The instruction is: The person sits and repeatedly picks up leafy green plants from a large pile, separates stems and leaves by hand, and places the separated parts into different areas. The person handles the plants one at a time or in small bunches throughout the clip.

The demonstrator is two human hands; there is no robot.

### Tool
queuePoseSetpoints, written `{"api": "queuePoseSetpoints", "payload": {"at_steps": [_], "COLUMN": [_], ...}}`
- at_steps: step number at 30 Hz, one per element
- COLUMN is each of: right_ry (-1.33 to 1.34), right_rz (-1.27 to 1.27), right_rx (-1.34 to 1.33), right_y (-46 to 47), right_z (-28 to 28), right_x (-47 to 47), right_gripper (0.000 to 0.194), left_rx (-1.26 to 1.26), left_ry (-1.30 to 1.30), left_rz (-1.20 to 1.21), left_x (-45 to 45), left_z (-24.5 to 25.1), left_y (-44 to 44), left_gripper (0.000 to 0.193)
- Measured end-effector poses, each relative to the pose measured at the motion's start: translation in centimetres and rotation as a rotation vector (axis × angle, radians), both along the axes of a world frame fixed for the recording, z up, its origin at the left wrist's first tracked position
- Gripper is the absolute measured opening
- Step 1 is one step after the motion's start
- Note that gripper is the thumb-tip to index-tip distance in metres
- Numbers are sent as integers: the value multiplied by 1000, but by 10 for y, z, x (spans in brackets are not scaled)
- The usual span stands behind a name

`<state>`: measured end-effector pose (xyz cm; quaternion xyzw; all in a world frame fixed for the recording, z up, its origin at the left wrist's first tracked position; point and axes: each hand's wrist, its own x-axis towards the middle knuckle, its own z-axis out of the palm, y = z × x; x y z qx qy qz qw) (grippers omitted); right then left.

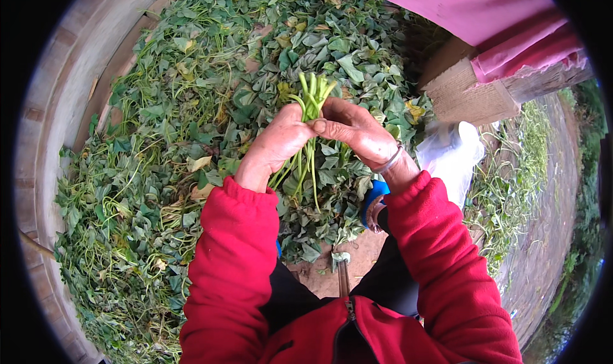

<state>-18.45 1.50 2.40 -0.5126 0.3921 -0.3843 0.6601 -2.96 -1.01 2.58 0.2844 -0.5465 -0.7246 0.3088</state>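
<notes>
Both my hands meet around a small bunch of pale green leaf stems (312,96) above a wide heap of cut leafy vines (191,124). My left hand (285,136) wraps the bunch from the left, its fingers mostly hidden from above. From the right, my right hand (357,132) presses its thumb against the stems; a bracelet (390,160) circles that wrist. The stems' cut ends stick up past the hands, and thinner lengths hang down below them. Leaves in the heap are mostly green, some yellowed.
A pink cloth (464,10) drapes over a cardboard box (471,91) at the upper right. Below it lies a translucent plastic bag (450,158). More stems (512,187) are spread on the ground at the right. A tiled wall edge (40,158) curves along the left.
</notes>
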Motion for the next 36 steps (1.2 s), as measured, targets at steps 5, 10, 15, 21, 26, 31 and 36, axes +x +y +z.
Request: {"api": "queuePoseSetpoints", "payload": {"at_steps": [5,10,15,21,26,31,36], "right_ry": [-243,-428,-447,-358,-400,-122,640], "right_rz": [-14,-113,-317,-491,-610,-749,-804], "right_rx": [107,179,178,139,-12,-320,-442], "right_y": [2,4,1,0,-7,-8,37], "right_z": [-11,-15,-16,-15,-6,15,29], "right_x": [11,17,21,21,10,-48,-147], "right_gripper": [46,25,16,15,17,14,10], "left_rx": [94,185,346,259,231,146,121], "left_ry": [-202,19,124,173,195,58,28], "left_rz": [-68,13,100,206,87,125,210], "left_x": [-6,-13,-17,-26,-22,-8,7], "left_z": [-7,-12,-13,-17,-20,-20,-17], "left_y": [4,10,11,19,17,7,0], "left_gripper": [29,37,47,30,29,35,30]}}
